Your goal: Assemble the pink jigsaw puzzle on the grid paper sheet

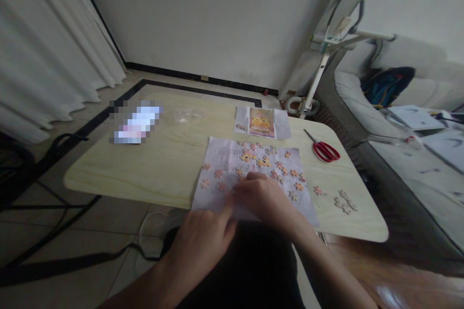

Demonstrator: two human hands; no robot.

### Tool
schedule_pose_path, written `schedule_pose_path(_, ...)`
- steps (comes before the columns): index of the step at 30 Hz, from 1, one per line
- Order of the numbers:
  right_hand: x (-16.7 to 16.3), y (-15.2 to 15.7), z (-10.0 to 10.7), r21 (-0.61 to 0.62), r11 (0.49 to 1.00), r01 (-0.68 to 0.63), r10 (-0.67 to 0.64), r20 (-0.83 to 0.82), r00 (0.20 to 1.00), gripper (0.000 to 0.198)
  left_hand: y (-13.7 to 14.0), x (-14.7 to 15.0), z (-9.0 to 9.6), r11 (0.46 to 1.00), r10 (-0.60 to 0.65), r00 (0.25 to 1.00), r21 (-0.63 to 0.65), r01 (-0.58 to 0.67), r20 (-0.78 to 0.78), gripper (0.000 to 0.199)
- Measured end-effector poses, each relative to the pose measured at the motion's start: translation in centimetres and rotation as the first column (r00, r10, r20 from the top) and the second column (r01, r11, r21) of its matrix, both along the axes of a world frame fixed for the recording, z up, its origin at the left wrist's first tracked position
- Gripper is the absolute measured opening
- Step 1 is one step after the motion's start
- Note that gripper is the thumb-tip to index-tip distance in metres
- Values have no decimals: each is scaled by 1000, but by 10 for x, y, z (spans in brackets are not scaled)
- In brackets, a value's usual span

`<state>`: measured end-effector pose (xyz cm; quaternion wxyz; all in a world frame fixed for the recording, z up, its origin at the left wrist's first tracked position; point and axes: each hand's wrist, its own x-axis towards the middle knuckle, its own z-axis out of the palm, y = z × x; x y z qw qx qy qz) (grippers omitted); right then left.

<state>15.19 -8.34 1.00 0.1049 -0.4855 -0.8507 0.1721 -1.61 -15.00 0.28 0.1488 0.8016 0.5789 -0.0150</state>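
Observation:
Printed white sheets lie at the table's near edge, with loose jigsaw puzzle pieces scattered over them. Yellow pieces near the top of the paper sit close together. My right hand is over the middle of the sheet, fingers curled towards the left; its fingertips are blurred, and anything between them is hidden. Just beside it, my left hand is at the sheet's near edge, index finger pointing to the right hand's fingertips. The left fingertips are smeared too, so its grip is unclear.
Behind the sheets lies a picture card on white paper. Red-handled scissors and a small cluster of pieces are on the right. Clear plastic and a pixelated bright object lie left. A grey sofa stands alongside.

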Motion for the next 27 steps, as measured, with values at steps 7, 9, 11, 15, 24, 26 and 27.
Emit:
schedule_pose_path(7, -1, 2, 0, -37, 999, -11, 10, -30, 1000, 15, 0, -5, -2, 1000, -10, 999, -1, 10, 40, 37)
schedule_pose_path(9, -2, 4, 0, -74, 997, 20, -24, -47, 999, 11, 0, -7, -1, 1000, -4, 999, -2, 4, 49, 37)
schedule_pose_path(11, -3, 7, 0, -114, 993, 29, -35, -55, 998, 9, 1, -8, -1, 1000, -3, 998, -2, 3, 64, 37)
schedule_pose_path(15, -4, 12, 3, -174, 984, 24, -34, -58, 998, 8, 2, -10, 0, 1000, -12, 997, 2, 12, 76, 36)
schedule_pose_path(24, -10, 12, 9, -114, 992, 47, -37, 83, 996, 10, 3, -10, -1, 1000, -25, 997, 3, 25, 76, 37)
schedule_pose_path(26, -9, 12, 11, -137, 989, 52, -39, 98, 994, 9, 2, -10, -1, 1000, -23, 998, 9, 23, 64, 41)
schedule_pose_path(27, -9, 13, 12, -151, 987, 56, -42, 93, 995, 9, 2, -10, -1, 1000, -24, 998, 13, 23, 57, 43)
